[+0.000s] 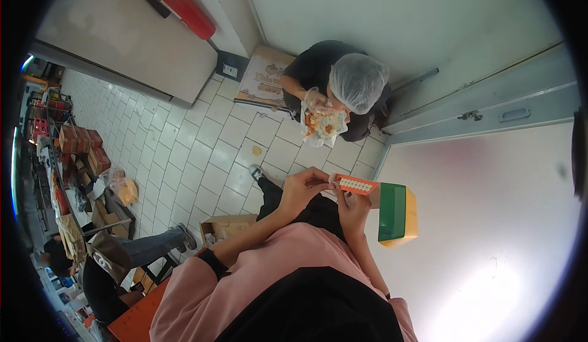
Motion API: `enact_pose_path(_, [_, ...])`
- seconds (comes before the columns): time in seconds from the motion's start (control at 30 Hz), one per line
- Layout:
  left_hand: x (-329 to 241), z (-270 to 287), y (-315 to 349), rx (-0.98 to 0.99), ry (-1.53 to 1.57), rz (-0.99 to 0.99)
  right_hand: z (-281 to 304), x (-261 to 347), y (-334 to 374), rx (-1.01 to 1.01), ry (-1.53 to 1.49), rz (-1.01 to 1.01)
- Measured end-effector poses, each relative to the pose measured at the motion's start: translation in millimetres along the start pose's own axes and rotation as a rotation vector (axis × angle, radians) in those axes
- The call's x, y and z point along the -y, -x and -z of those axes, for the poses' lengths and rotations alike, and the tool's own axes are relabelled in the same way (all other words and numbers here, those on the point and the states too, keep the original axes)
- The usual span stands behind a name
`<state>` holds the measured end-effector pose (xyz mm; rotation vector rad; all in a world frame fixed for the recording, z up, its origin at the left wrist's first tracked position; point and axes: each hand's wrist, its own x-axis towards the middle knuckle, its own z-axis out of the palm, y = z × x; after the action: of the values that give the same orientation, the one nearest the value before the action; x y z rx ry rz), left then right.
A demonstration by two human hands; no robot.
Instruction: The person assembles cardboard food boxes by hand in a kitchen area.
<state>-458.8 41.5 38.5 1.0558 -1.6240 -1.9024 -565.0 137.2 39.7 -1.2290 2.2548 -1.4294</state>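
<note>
Orange white-dotted strip (pixel 355 185) sits in right hand (pixel 353 213), left hand (pixel 300 190) at its end.

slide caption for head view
Left hand and right hand meet at an orange strip by a green-yellow box; a hairnetted person holds food.

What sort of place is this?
Likely a back room of a kitchen or food shop: someone wears a clear hair net, brown-red cartons sit stacked on the left, and the floor is pale tile.
</note>
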Motion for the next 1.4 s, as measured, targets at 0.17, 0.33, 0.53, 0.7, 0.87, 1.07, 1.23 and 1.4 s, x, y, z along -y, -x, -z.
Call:
enact_pose_path(0.17, [-9.0, -2.1, 2.9, -0.001, -0.037, -0.009, 2.9, -6.1, 2.9, -0.007, -0.008, -0.022])
enact_pose_path(0.33, [-6.1, -6.2, 6.8, 0.004, -0.005, -0.106, 7.5, 1.6, -0.3, -0.017, -0.095, -0.075])
enact_pose_path(0.53, [-7.7, -9.6, 14.0, -0.065, -0.115, -0.129, 11.7, 2.9, 1.6, 0.022, -0.037, -0.019])
enact_pose_path(0.7, [-0.2, -7.8, 15.0, -0.055, -0.030, -0.132, 17.7, -1.4, 4.2, 0.161, -0.054, 0.058])
enact_pose_path(0.87, [13.7, -0.9, 22.8, -0.052, -0.122, -0.117, 21.9, -0.9, 7.3, 0.386, -0.317, -0.236])
enact_pose_path(1.07, [22.5, 8.7, 36.7, -0.082, -0.347, -0.084, 8.6, -10.2, 9.8, 0.556, -0.392, -0.429])
enact_pose_path(1.23, [26.9, 18.8, 41.0, -0.353, -0.305, -0.097, -18.6, -14.9, 0.6, 0.646, -0.422, -0.417])
enact_pose_path(1.4, [39.0, 51.3, 48.6, -0.281, -0.133, 0.006, -58.4, 10.6, -22.9, 0.812, -0.734, -0.620])
